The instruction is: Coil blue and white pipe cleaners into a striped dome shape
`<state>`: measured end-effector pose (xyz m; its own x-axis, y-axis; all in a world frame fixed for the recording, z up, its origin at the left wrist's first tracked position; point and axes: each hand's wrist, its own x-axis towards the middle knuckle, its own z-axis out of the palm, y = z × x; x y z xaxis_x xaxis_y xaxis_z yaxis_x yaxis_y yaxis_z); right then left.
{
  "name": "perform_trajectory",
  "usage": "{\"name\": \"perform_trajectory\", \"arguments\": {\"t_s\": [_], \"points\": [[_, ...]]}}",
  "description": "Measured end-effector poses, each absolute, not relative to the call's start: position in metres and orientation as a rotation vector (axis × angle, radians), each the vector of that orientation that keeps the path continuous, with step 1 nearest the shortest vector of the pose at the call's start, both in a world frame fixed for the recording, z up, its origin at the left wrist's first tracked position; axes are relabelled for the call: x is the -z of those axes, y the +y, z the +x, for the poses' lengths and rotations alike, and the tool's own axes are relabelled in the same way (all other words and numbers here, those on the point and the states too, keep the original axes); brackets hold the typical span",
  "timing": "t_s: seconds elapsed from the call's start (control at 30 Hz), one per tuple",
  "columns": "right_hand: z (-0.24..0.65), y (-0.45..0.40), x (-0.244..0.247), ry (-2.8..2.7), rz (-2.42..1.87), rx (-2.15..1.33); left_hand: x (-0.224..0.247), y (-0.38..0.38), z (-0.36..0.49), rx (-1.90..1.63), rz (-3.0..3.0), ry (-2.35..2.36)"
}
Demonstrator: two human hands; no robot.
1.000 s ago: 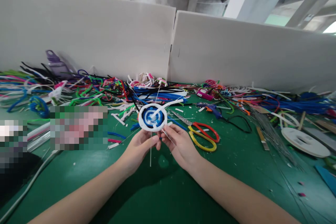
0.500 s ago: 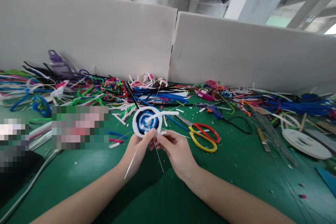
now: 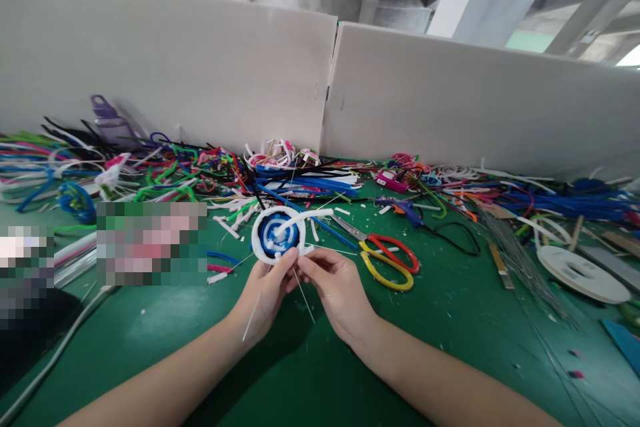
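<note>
A round coil of blue, white and black pipe cleaners (image 3: 277, 235) is held up over the table, with thin metal wires sticking out around it like spokes. My left hand (image 3: 264, 288) is closed on its lower edge, thumb on the front. Against the lower right rim, my right hand (image 3: 339, 285) pinches the short end of a white pipe cleaner (image 3: 306, 250), which seems to run round the outside. Another white strand (image 3: 317, 213) sticks out from the coil's middle to the right. The fingers behind the coil are partly hidden.
Scissors with red and yellow handles (image 3: 389, 267) lie just right of my hands. Beyond them is a blue glue gun (image 3: 409, 213). Pipe cleaners (image 3: 310, 180) heap along the white partition (image 3: 200, 67). A white spool (image 3: 583, 273) and loose wires (image 3: 525, 260) lie at the right.
The coil has turned and tilted slightly in my hands, so its wires and the white strand point a little differently. Both hands keep their grip in nearly the same place.
</note>
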<state>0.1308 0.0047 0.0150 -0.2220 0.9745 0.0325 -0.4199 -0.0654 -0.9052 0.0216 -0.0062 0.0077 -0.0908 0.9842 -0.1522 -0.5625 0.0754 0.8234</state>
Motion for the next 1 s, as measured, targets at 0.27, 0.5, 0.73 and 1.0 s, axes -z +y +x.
{"name": "perform_trajectory", "arguments": {"t_s": [0.27,0.5,0.73,1.0], "points": [[0.131,0.008,-0.014,-1.109,-0.831,-1.49,-0.002,-0.008,0.022,-1.45,0.649,0.957],[0.135,0.01,-0.02,-0.902,-0.723,-1.698,-0.007,-0.009,0.014,-1.38,1.026,0.988],[0.152,0.025,-0.03,-0.847,-0.722,-1.86,-0.016,-0.001,0.006,-1.339,1.024,0.864],[0.158,0.03,-0.03,-0.856,-0.792,-1.962,-0.022,0.009,-0.009,-1.253,0.375,0.714]]}}
